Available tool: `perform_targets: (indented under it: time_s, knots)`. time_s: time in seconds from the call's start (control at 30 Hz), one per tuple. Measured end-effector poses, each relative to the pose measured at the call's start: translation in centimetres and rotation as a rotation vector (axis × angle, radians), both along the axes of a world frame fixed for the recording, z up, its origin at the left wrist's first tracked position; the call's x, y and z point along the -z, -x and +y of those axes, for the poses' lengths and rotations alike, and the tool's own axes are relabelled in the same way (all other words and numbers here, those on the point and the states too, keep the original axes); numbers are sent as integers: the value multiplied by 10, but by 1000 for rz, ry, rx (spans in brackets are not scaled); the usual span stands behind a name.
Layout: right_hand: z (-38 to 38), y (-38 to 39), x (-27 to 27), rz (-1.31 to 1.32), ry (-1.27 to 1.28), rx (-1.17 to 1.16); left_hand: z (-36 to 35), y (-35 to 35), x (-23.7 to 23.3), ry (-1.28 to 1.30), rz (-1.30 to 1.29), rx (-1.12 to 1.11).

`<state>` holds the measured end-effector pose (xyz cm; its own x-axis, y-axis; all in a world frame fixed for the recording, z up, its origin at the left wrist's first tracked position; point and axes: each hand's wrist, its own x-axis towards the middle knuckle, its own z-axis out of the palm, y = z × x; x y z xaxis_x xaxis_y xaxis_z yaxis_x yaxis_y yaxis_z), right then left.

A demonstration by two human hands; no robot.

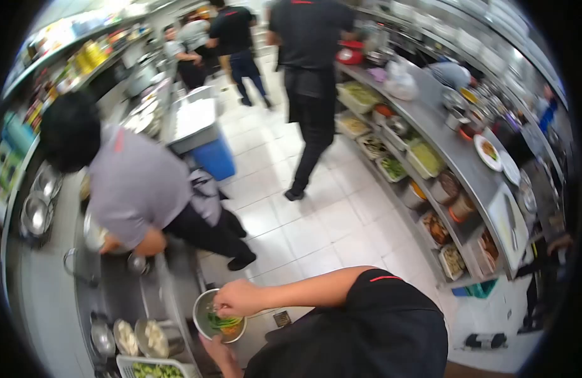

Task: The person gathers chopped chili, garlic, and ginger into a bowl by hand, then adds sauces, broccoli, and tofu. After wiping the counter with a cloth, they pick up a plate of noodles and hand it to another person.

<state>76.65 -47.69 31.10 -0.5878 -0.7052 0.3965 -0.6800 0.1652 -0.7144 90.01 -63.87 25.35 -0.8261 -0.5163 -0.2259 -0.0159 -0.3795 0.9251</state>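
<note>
My left hand point(219, 354) is closed on the near rim of a white bowl point(201, 309) at the bottom centre, by the sink edge. Inside the bowl lie green strips of vegetable point(216, 322) and some orange pieces point(231, 329). My right hand point(238, 298) reaches over the bowl's far rim with its fingers curled together and pointing down into it. Whatever those fingers grip is hidden from view.
A metal sink counter point(171, 280) runs along the left, with a basket of cut greens point(155, 370) below. A person in grey point(143, 186) bends over it. Another in black point(310, 75) stands in the tiled aisle. Shelves with food tubs point(426, 157) line the right.
</note>
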Motion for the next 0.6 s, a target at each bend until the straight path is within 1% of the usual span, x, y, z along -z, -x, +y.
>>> perform_targets:
  time_s: [0.03,0.1,0.17,0.23,0.27,0.3,0.33,0.4,0.47,0.5,0.57,0.6]
  knots:
    - [45,5,9,-84,-96,72,31,14,10,-1,-27,99]
    - [124,14,28,7,-194,251,104,45,5,-43,-129,298]
    - [198,13,32,-162,-268,349,155,72,36,-115,-125,436]
    - [253,6,28,-187,-256,465,220,96,23,-155,-178,562]
    - [277,4,26,-190,-263,538,243,108,22,-155,-175,598]
    - [297,3,23,-190,-261,570,262,120,21,-109,-205,697]
    - [317,4,21,-246,-286,631,283,132,20,-59,-236,789]
    - [353,4,19,-316,-295,707,320,155,19,-16,-248,864]
    - [382,3,20,-262,-106,904,342,173,22,36,-277,930]
    - [394,5,21,-276,-95,922,352,184,24,53,-304,960]
    - [422,14,22,-367,-69,1046,372,205,27,65,-330,1014]
    - [436,20,26,-371,-76,1073,383,216,27,98,-366,1015]
